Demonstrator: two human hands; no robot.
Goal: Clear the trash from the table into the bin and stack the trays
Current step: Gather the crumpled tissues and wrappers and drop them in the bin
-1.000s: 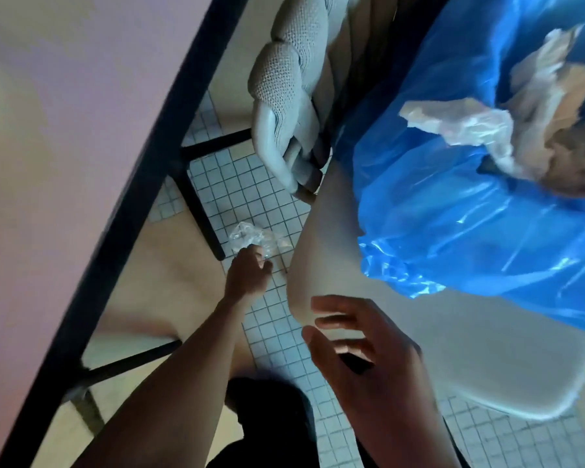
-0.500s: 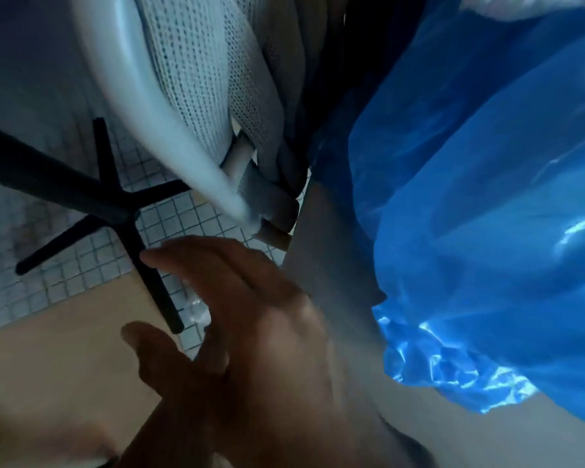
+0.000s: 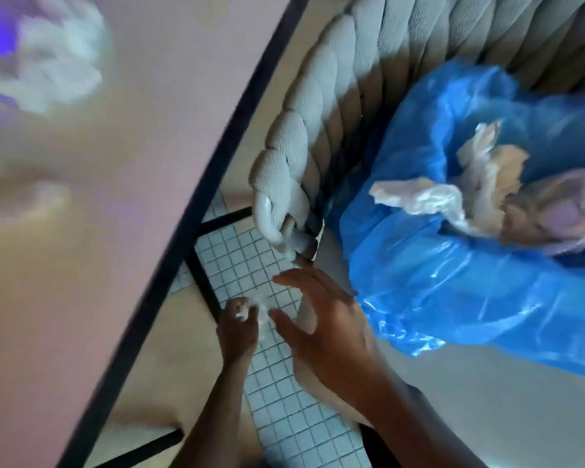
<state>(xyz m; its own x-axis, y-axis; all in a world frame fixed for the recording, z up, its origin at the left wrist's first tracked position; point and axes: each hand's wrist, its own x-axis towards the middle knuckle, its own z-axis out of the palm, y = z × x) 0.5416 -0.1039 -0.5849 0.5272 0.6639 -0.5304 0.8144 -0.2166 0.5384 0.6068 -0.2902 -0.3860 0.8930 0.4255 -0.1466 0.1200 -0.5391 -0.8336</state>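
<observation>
While the left hand (image 3: 238,327) pinches a crumpled clear plastic wrapper (image 3: 261,309) low over the white tiled floor (image 3: 277,410), just off the black-edged pale counter (image 3: 122,197), the right hand (image 3: 325,327) hovers beside it, fingers spread and empty. Nearby, a blue plastic bin liner (image 3: 453,288) holds crumpled paper trash (image 3: 460,194).

You're looking down at a pinkish table (image 3: 122,184) with a dark edge — blurred white crumpled trash (image 3: 58,59) lies on it at upper left. Below, the white tiled floor (image 3: 284,400) carries the table's black base bars (image 3: 200,275) — nothing sharper readable.
</observation>
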